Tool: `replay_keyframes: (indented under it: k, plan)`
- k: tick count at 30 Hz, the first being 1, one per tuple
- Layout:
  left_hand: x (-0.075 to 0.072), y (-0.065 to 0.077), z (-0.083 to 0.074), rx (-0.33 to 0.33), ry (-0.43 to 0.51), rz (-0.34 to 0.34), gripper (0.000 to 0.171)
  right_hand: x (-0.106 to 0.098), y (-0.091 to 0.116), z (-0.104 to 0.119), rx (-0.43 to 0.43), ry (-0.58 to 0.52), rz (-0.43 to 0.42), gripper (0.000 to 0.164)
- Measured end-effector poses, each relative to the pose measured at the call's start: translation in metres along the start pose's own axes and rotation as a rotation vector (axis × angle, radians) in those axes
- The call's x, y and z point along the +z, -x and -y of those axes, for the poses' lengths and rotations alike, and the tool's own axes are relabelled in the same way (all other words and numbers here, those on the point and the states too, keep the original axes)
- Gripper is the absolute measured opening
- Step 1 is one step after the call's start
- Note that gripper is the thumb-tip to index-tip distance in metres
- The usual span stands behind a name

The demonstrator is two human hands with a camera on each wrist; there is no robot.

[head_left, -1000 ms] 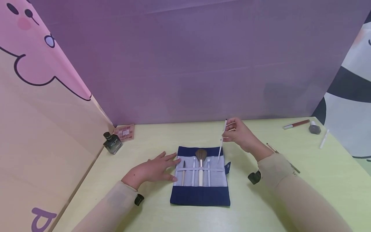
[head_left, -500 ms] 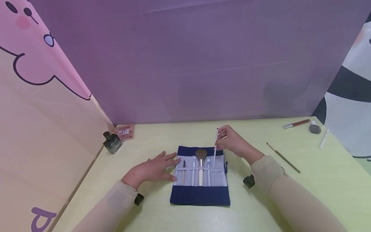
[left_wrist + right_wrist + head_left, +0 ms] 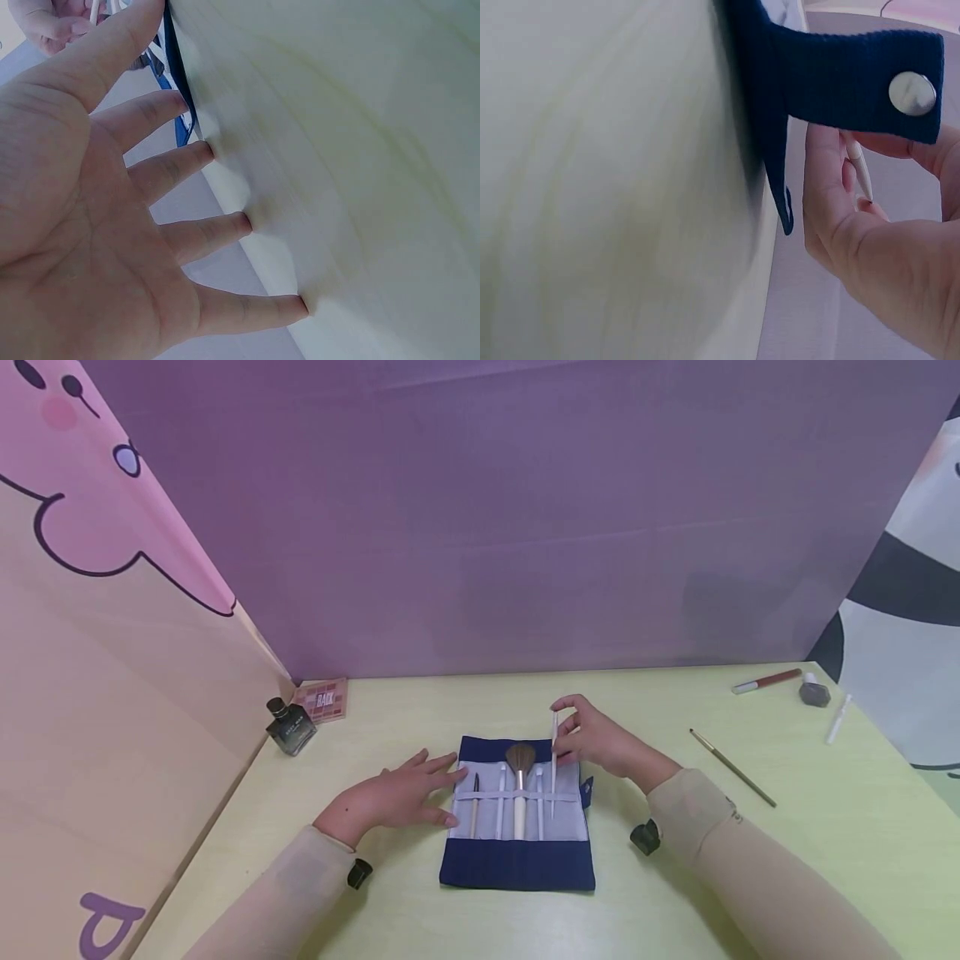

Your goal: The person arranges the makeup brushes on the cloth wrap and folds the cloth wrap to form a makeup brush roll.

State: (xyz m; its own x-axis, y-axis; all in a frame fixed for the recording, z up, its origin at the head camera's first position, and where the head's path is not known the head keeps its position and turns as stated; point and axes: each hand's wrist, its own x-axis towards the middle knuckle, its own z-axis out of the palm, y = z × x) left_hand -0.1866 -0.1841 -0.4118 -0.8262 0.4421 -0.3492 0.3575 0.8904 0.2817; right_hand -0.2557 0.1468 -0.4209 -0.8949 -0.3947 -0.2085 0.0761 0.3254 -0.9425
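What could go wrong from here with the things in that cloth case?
The slim white tool in the right hand crosses the strap; I can't tell if it is tucked under, so it might slip loose on release.

The cloth case is soft, and the left hand touches only its left edge, so a push could ruck it up.

The right sleeve might brush the loose brush nearby.

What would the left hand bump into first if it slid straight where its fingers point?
The left hand overlaps the edge of the navy-and-grey cloth brush roll; sliding on, it would probably bump the thin, dark-tipped beige brush first, though depth is unclear.
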Motion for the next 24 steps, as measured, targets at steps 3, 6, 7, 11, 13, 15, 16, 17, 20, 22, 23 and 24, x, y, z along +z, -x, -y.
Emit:
replay_keyframes:
  k: [3,6,7,11,13,15,16,17,20,22,23,24]
  plan:
    - [0.000,0.000,0.000,0.000,-0.004,0.002,0.081,0.002,0.002,-0.001,-0.005,0.022,0.017,0.071]
    - [0.000,0.000,0.000,0.002,-0.006,0.001,0.080,0.003,0.004,-0.002,-0.025,0.035,0.039,0.069]
    - [0.000,0.000,0.000,0.003,-0.007,0.000,0.080,0.003,0.005,-0.003,-0.033,0.042,0.044,0.069]
    - [0.000,0.000,-0.001,0.004,-0.006,0.000,0.080,0.002,0.007,-0.004,-0.058,0.125,0.047,0.066]
    - [0.000,0.000,-0.001,0.003,-0.005,0.001,0.080,0.001,0.009,-0.004,-0.055,0.172,0.044,0.064]
    - [0.000,0.000,-0.001,0.002,-0.005,0.002,0.080,0.000,0.010,-0.004,-0.048,0.198,0.038,0.059]
    - [0.000,0.000,-0.002,0.000,-0.004,0.002,0.080,0.000,0.011,-0.004,-0.045,0.212,0.037,0.056]
    - [0.000,0.000,-0.002,-0.002,-0.003,0.002,0.080,0.001,0.011,-0.003,-0.043,0.228,0.035,0.053]
    - [-0.001,0.000,-0.002,-0.007,0.003,0.003,0.080,0.001,0.013,-0.004,-0.038,0.276,0.032,0.040]
    - [-0.001,0.001,-0.003,-0.009,0.006,0.004,0.080,0.002,0.013,-0.005,-0.038,0.317,0.039,0.032]
    - [-0.001,0.001,-0.003,-0.009,0.006,0.005,0.080,0.002,0.013,-0.005,-0.039,0.337,0.044,0.029]
    - [-0.001,0.001,-0.003,-0.008,0.007,0.006,0.081,0.002,0.013,-0.005,-0.042,0.358,0.053,0.026]
